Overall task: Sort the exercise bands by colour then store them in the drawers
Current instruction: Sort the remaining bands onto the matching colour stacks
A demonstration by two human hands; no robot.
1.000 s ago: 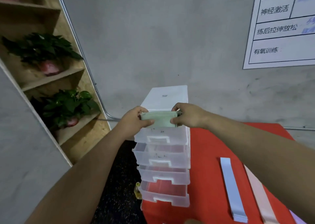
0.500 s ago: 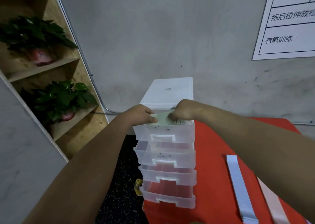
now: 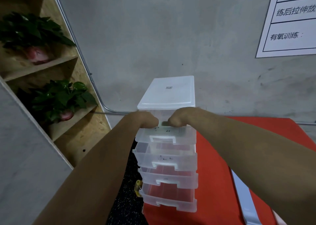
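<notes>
A clear plastic drawer unit (image 3: 168, 93) stands on the red table (image 3: 212, 170), its several drawers pulled out a little. Both my hands reach into the open top drawer (image 3: 164, 135). My left hand (image 3: 145, 120) and my right hand (image 3: 179, 117) have curled fingers over the folded green band (image 3: 164, 123), of which only a small strip shows between them. The fingertips are hidden inside the drawer. A light blue band (image 3: 244, 199) lies flat on the table at the right, beside my right forearm.
A wooden shelf (image 3: 56, 65) with two potted green plants (image 3: 56, 98) stands at the left. A grey wall is close behind the drawers, with a white poster (image 3: 294, 22) at the upper right. A small yellow object (image 3: 138, 187) sits left of the bottom drawer.
Both hands have lowered the green band from above the top drawer down into it. The band is now almost fully hidden by my hands. The view has moved closer.
</notes>
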